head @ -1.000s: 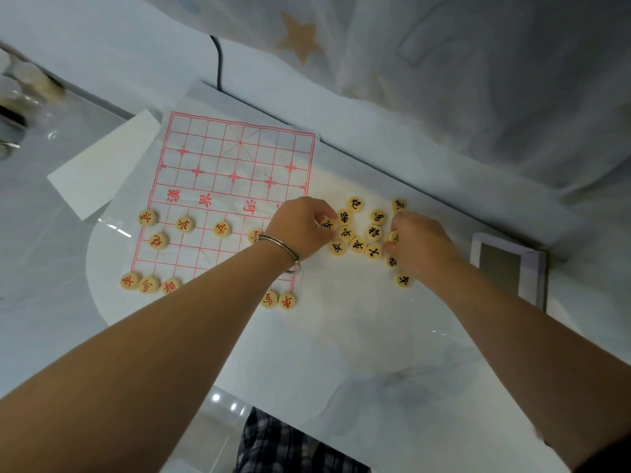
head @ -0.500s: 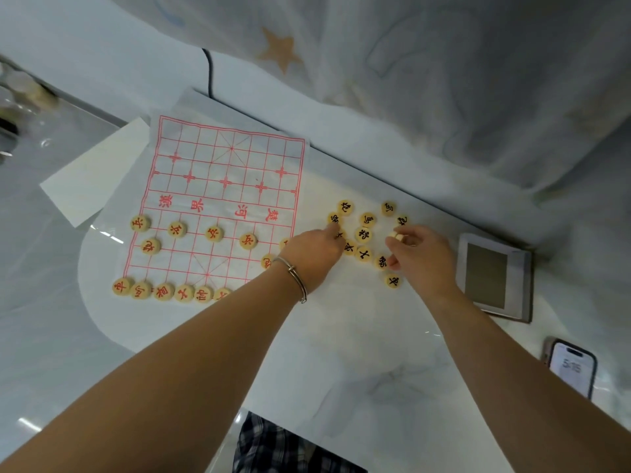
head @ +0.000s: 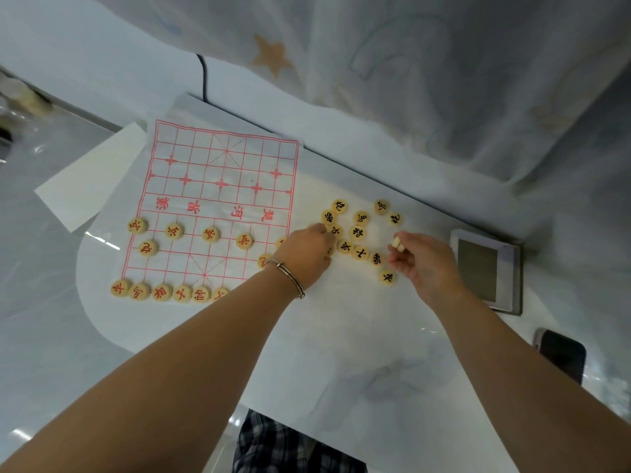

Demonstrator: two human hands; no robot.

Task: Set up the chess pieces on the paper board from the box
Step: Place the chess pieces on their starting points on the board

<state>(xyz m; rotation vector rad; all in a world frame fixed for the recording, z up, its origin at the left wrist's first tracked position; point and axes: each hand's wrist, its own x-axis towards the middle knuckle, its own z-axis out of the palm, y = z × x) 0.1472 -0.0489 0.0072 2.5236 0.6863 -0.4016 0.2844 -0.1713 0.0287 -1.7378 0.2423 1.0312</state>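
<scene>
My right grip (head: 423,264) pinches a small pale wooden chess disc (head: 397,243) by its rim, above the loose black-lettered discs (head: 358,232) on the white desk (head: 341,336). I reckon it's light, hard and slick. Whether my left grip (head: 307,254) holds anything, I cannot tell.

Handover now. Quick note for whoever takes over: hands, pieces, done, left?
Left hand: fingertips at the loose round wooden black-lettered pieces right of the red-gridded paper board; grip hidden.
Right hand: pinches one pale wooden piece edge-on.
Done: round wooden red-lettered pieces stand on the board's near half.
Left: black set onto the far half, none placed yet.
</scene>
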